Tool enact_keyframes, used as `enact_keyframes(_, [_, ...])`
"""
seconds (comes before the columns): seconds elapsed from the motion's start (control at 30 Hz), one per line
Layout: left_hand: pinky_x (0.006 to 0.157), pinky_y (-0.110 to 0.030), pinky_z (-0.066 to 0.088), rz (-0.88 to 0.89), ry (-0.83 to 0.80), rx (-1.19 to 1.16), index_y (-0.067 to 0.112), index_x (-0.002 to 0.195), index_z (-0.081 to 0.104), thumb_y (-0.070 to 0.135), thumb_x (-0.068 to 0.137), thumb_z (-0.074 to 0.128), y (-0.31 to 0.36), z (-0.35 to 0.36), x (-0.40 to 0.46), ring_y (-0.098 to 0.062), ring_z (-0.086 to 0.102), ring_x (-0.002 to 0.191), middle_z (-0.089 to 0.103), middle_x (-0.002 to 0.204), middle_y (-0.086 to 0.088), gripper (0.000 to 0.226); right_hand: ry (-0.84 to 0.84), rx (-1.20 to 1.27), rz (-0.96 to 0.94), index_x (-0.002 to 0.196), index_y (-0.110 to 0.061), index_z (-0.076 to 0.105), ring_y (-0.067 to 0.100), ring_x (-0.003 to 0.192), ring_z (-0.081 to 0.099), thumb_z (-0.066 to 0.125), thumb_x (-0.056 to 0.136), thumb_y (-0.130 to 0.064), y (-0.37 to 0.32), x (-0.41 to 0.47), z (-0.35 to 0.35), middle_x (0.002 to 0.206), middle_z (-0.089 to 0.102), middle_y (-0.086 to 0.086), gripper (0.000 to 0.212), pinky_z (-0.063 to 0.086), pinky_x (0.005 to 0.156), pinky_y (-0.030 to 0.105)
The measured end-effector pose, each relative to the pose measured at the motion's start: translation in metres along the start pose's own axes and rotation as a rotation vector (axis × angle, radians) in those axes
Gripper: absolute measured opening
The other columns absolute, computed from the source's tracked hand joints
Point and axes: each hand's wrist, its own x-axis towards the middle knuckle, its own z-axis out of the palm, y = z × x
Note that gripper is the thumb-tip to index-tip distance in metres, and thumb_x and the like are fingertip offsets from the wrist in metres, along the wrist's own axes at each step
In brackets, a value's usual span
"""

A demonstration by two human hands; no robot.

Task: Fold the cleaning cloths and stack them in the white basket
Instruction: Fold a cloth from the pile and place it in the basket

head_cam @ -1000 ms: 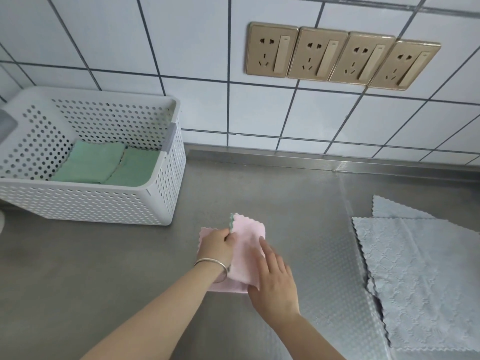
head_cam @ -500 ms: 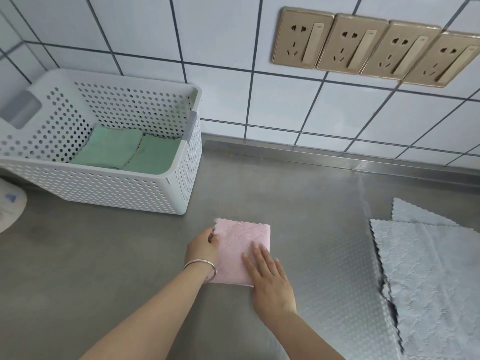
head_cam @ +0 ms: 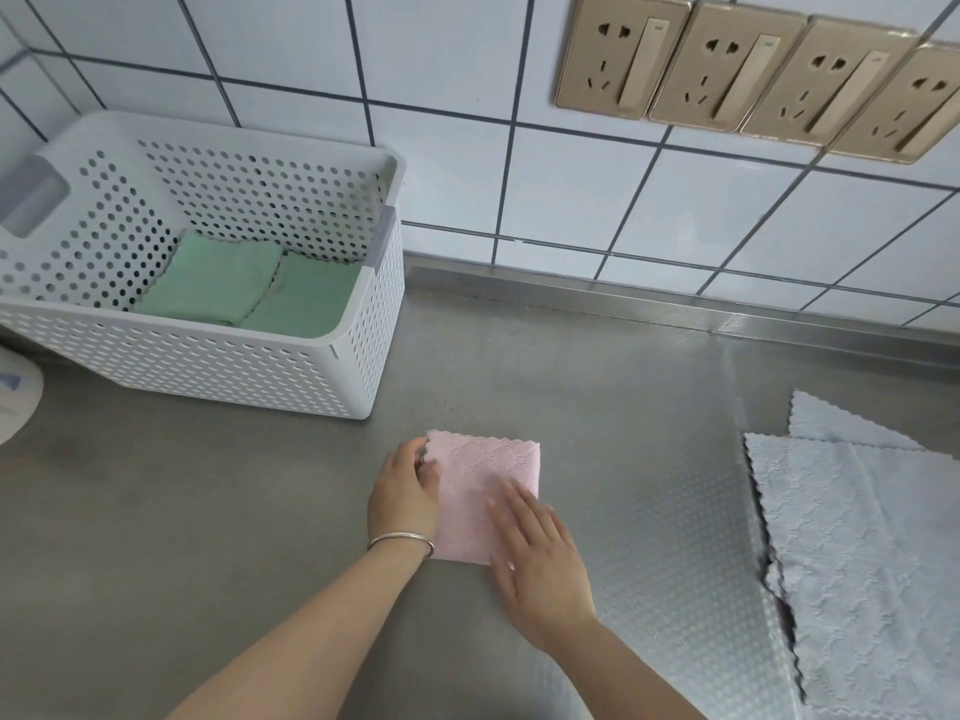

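Observation:
A pink cleaning cloth (head_cam: 485, 475), folded into a small square, lies flat on the steel counter (head_cam: 208, 511) in front of me. My left hand (head_cam: 402, 493) grips its left edge near the far corner, fingers curled onto the scalloped border. My right hand (head_cam: 537, 556) rests flat on the cloth's near right part with fingers straight. The white perforated basket (head_cam: 291, 371) stands at the back left and holds two folded green cloths (head_cam: 249, 288) side by side.
A pile of unfolded grey cloths (head_cam: 852, 553) lies spread at the right edge of the counter. A tiled wall with a row of gold sockets (head_cam: 727, 65) runs behind. A white round object (head_cam: 15, 402) pokes in at the left edge.
The raised flap of the pink cloth has been laid down, so it now lies flat as a square. My right hand slid onto its near right part. The camera view shifted left.

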Motion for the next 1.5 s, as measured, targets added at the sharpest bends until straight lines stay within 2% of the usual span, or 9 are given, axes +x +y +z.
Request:
enact_keyframes(0.2, [0.089, -0.040, 0.050, 0.294, 0.089, 0.170, 0.014, 0.122, 0.055, 0.002, 0.078, 0.060, -0.007, 0.005, -0.007, -0.030, 0.055, 0.112, 0.050, 0.130, -0.011, 0.046, -0.087, -0.146, 0.119, 0.136, -0.016, 0.044, 0.016, 0.143, 0.010, 0.031, 0.090, -0.037, 0.021, 0.025, 0.003, 0.147, 0.036, 0.002, 0.053, 0.026, 0.105, 0.037])
enact_keyframes(0.37, [0.104, -0.048, 0.023, 0.657, -0.107, 0.693, 0.020, 0.132, 0.049, 0.040, 0.081, 0.036, -0.018, 0.023, -0.019, -0.020, 0.030, 0.133, 0.048, 0.141, -0.001, 0.056, -0.170, -0.196, 0.191, 0.144, -0.013, 0.023, 0.019, 0.144, 0.004, 0.002, 0.097, -0.048, 0.021, 0.025, 0.018, 0.155, 0.009, 0.005, 0.062, 0.005, 0.113, 0.037])
enact_keyframes(0.57, [0.105, -0.047, 0.025, 0.559, -0.134, 0.769, 0.021, 0.138, 0.032, 0.050, 0.081, 0.032, -0.030, 0.032, -0.013, -0.020, 0.025, 0.136, 0.038, 0.147, -0.006, 0.064, -0.241, -0.171, 0.198, 0.140, -0.008, 0.034, 0.017, 0.145, -0.003, 0.004, 0.096, -0.050, 0.022, 0.033, 0.022, 0.149, 0.031, 0.008, 0.068, 0.020, 0.106, 0.044])
enact_keyframes(0.73, [0.089, -0.048, 0.051, 0.526, -0.060, 0.676, 0.019, 0.126, 0.048, 0.048, 0.073, 0.037, -0.027, 0.022, -0.011, -0.021, 0.045, 0.120, 0.055, 0.133, -0.005, 0.061, -0.172, -0.075, 0.185, 0.133, -0.013, 0.052, 0.020, 0.131, 0.040, 0.038, 0.088, -0.039, 0.020, 0.043, 0.001, 0.143, 0.044, 0.002, 0.054, 0.038, 0.102, 0.034])
enact_keyframes(0.93, [0.093, -0.035, 0.037, -0.248, 0.129, 0.294, 0.016, 0.103, 0.064, 0.041, 0.077, 0.061, -0.014, 0.001, -0.022, -0.032, 0.043, 0.112, 0.048, 0.120, -0.010, 0.036, 0.023, 0.716, 0.937, 0.130, -0.011, 0.046, 0.016, 0.108, 0.048, 0.050, 0.085, -0.012, 0.015, 0.031, -0.022, 0.129, 0.045, 0.003, 0.045, 0.038, 0.089, 0.026])
enact_keyframes(1.03, [0.094, -0.034, 0.037, -0.268, 0.012, 0.357, 0.020, 0.102, 0.065, 0.039, 0.085, 0.055, -0.009, 0.005, -0.024, -0.029, 0.040, 0.115, 0.045, 0.122, -0.007, 0.028, -0.090, 0.940, 1.083, 0.127, -0.010, 0.050, 0.023, 0.105, 0.053, 0.046, 0.086, -0.014, 0.015, 0.031, -0.025, 0.118, 0.055, 0.007, 0.041, 0.041, 0.088, 0.030])
enact_keyframes(1.23, [0.077, -0.031, 0.043, -0.332, -0.084, 0.185, 0.019, 0.094, 0.053, 0.026, 0.091, 0.044, 0.005, 0.007, -0.054, -0.030, 0.058, 0.098, 0.064, 0.105, -0.007, 0.012, -0.417, 0.961, 1.099, 0.098, -0.002, 0.061, 0.026, 0.075, 0.053, 0.048, 0.086, -0.018, 0.016, 0.013, -0.033, 0.079, 0.056, 0.012, 0.024, 0.040, 0.067, 0.028])
enact_keyframes(1.4, [0.082, -0.028, 0.042, -0.439, -0.087, -0.214, 0.013, 0.100, 0.058, 0.033, 0.090, 0.051, 0.028, -0.004, -0.075, -0.027, 0.058, 0.100, 0.065, 0.104, -0.006, 0.024, -0.172, 0.925, 0.949, 0.106, -0.006, 0.052, 0.028, 0.087, 0.049, 0.044, 0.080, -0.041, 0.001, 0.004, -0.056, 0.087, 0.053, 0.008, 0.045, 0.035, 0.074, 0.032])
enact_keyframes(1.5, [0.064, -0.029, 0.032, -0.339, -0.104, -0.241, 0.018, 0.062, 0.047, 0.035, 0.094, 0.044, 0.043, -0.034, -0.075, -0.026, 0.042, 0.073, 0.049, 0.061, 0.001, 0.036, 0.000, 1.033, 0.720, 0.111, -0.020, 0.052, 0.020, 0.090, 0.053, 0.047, 0.087, -0.043, -0.028, -0.002, -0.078, 0.093, 0.058, -0.006, 0.034, 0.037, 0.078, 0.032])
